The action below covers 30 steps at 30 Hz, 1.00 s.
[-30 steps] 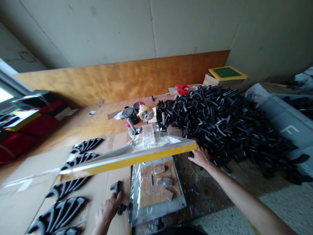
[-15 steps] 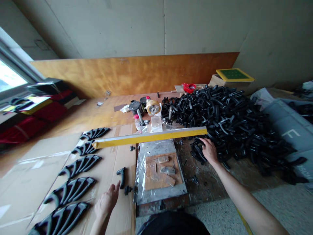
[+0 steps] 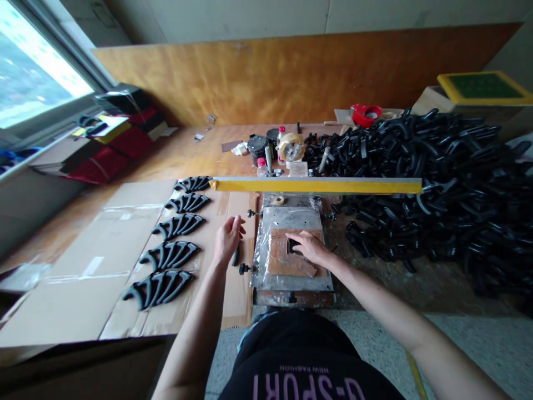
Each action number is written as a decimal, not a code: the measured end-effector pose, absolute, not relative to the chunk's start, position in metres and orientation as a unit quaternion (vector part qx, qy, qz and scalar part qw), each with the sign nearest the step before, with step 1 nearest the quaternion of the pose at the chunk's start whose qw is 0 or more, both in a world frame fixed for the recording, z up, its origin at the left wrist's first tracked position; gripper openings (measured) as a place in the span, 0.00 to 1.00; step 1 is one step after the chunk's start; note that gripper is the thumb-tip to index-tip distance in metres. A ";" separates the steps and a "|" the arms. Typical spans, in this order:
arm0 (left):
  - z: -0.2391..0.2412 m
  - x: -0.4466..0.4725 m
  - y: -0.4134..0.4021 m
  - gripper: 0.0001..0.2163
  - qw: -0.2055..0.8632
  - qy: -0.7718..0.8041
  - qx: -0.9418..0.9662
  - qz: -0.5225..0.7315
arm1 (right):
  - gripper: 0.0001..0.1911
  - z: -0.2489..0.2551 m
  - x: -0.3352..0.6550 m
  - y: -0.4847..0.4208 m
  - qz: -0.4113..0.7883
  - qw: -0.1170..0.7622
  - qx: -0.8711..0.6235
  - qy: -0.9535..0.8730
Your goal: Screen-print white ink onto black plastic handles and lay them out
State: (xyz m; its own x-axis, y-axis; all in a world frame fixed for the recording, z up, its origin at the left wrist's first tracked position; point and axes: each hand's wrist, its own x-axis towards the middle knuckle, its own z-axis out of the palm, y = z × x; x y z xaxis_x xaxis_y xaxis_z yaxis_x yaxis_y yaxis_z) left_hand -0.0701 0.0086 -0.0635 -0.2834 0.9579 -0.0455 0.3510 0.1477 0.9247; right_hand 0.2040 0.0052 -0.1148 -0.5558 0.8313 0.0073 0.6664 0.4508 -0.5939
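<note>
My right hand (image 3: 311, 250) is closed on a small black plastic piece (image 3: 293, 246) and holds it down on the wooden jig (image 3: 287, 265) of a metal plate (image 3: 291, 215). My left hand (image 3: 228, 240) lies on the cardboard left of the plate. Its fingers stretch forward over another black curved piece (image 3: 236, 256), which shows under the palm. A yellow-edged screen frame (image 3: 316, 185) stands raised above the far end of the plate.
A big heap of black plastic pieces (image 3: 441, 172) covers the table on the right. Several fans of the same pieces (image 3: 170, 254) lie in a column on cardboard (image 3: 104, 261) on the left. Tape, bottles and tins (image 3: 275, 149) stand behind the frame.
My right hand came back from the heap with a black piece and set it on the jig. My left hand moved forward over the piece on the cardboard. The view tilted down.
</note>
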 end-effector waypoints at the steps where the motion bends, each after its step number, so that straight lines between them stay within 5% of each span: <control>1: -0.054 -0.067 0.014 0.22 0.354 0.655 0.488 0.456 | 0.23 -0.117 0.200 0.007 0.237 0.147 -0.452 -0.847; 9: 0.009 -0.051 0.043 0.17 0.327 0.563 0.496 0.574 | 0.17 -0.130 0.201 0.016 0.173 0.146 -0.485 -0.844; 19: 0.031 -0.021 0.053 0.23 0.278 0.546 0.513 0.601 | 0.11 -0.137 0.195 0.012 0.164 0.160 -0.503 -0.833; 30: 0.031 -0.021 0.045 0.24 0.328 0.557 0.490 0.585 | 0.42 -0.132 0.208 -0.046 0.083 0.109 -0.371 -0.918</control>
State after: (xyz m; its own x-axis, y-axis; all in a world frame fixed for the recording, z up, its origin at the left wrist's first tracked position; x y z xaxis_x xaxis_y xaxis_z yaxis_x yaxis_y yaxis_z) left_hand -0.0210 0.0449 0.0309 -0.3041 0.9298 0.2074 0.1622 -0.1640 0.9730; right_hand 0.2082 -0.0459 -0.1321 -0.7009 0.6997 0.1383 0.6635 0.7108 -0.2336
